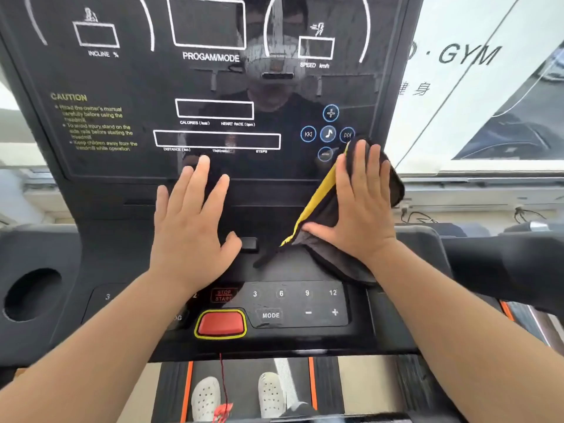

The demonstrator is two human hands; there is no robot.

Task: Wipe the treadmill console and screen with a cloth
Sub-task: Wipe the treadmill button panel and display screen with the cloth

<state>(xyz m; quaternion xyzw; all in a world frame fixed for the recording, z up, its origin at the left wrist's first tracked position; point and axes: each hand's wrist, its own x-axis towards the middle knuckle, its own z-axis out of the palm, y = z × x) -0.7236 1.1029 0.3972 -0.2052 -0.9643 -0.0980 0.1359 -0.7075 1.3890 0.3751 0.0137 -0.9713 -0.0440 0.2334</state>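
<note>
one broad matte black plastic treadmill console (122, 233) is filling most of the view. its upper part is carrying a flat, glossy black screen (146, 80) with white printed frames and yellow caution text, shiny enough that it is throwing back reflections. a soft dark cloth (338, 264) with a yellow hemmed edge is lying bunched over the lower right corner of the screen and spilling onto the ledge below, just above the keypad. the right hand (363, 209) is pressing flat on the cloth, fingers straight and close together, thumb out to the side, not curling round it. the left hand (192, 227) is resting open on the bare console left of the cloth, fingers spread, their tips reaching the screen's bottom edge, holding nothing. lower down, a smooth dark membrane keypad (305, 303) with white numbers is sitting beside a rounded red stop button (221, 323) ringed in yellow. the wiping seems to be going on at the screen's lower right, by the round blue-ringed music icons (328, 134), and most of the glossy panel is probably waiting its turn. the next move is likely calling for even, flat pressure while sliding the cloth across the slick surface, with care that the trailing fabric is not dragging over the keys or the red button.
</note>
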